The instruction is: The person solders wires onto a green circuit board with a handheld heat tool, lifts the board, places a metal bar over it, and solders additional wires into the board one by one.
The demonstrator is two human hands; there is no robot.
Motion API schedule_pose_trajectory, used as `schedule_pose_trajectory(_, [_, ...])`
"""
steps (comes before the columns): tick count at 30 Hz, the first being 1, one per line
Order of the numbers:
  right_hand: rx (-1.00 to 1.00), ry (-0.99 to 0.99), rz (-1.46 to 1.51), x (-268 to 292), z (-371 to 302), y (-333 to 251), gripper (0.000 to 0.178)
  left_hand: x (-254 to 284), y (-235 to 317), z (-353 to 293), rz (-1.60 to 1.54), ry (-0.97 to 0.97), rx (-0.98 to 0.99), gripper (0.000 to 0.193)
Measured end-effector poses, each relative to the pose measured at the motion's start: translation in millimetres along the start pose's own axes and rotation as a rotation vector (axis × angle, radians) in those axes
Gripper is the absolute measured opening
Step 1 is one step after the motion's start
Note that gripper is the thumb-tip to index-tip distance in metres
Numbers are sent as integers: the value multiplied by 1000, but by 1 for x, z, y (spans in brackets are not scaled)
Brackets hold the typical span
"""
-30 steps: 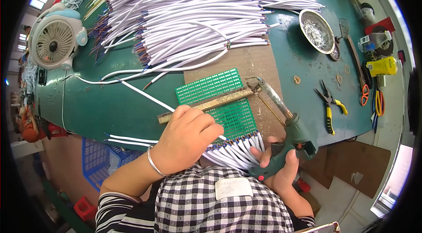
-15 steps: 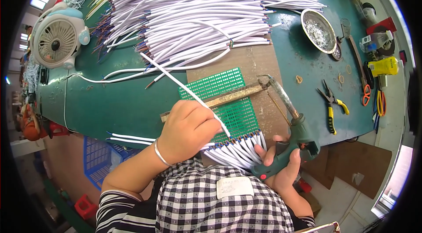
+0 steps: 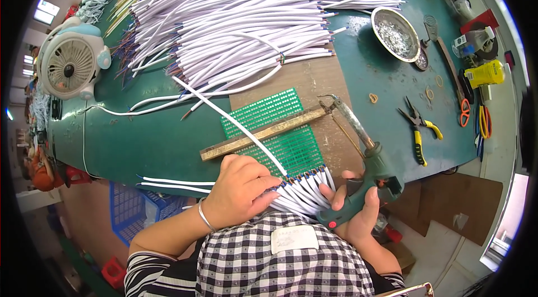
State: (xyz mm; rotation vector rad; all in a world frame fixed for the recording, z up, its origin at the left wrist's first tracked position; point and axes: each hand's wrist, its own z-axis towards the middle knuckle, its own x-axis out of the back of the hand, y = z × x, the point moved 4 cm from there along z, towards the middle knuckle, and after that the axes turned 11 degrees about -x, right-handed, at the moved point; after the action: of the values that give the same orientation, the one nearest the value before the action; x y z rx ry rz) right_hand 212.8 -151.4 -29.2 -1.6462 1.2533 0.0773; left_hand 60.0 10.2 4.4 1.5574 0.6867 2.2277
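My left hand (image 3: 241,189) is closed, thumb and forefinger pinched on a white cable by its end at the near edge of a green circuit board panel (image 3: 300,151). Just how the cable sits in the fingers is partly hidden. A long white cable (image 3: 235,124) slants over the panel, its stripped end at that same edge. Several short white cables (image 3: 305,193) fan from there toward my apron. In my right hand (image 3: 364,218) is a green soldering gun (image 3: 374,176), its metal tip pointing up and away. A wooden bar (image 3: 263,135) lies across the panel.
A large pile of white cables (image 3: 241,28) covers the far table. At left stands a small fan (image 3: 68,70). Rightward are a metal bowl (image 3: 412,54) of silvery bits, yellow-handled pliers (image 3: 417,129), orange-handled scissors (image 3: 464,112) and yellow bottles (image 3: 485,74). A blue basket (image 3: 128,213) sits below left.
My left hand has come down and nearer to me, off the long cable, to the panel's near edge. The wooden bar shows more fully. The right hand keeps its hold on the soldering gun.
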Motion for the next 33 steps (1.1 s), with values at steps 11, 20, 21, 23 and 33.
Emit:
schedule_pose_trajectory(11, [-4,32,117,0,0,1,49,3,-4,3,-119,-19,46,28])
schedule_pose_trajectory(20, [1,40,119,-1,2,-1,48,3,-2,4,-127,-45,57,28])
schedule_pose_trajectory(21, [-4,33,118,-1,2,-1,48,4,-2,4,-153,-63,56,27])
schedule_pose_trajectory(23, [4,20,119,-1,4,-2,48,4,-4,2,-156,-72,34,27])
schedule_pose_trajectory(33, [12,77,308,15,-4,4,44,58,-17,94,118,-86,-221,11])
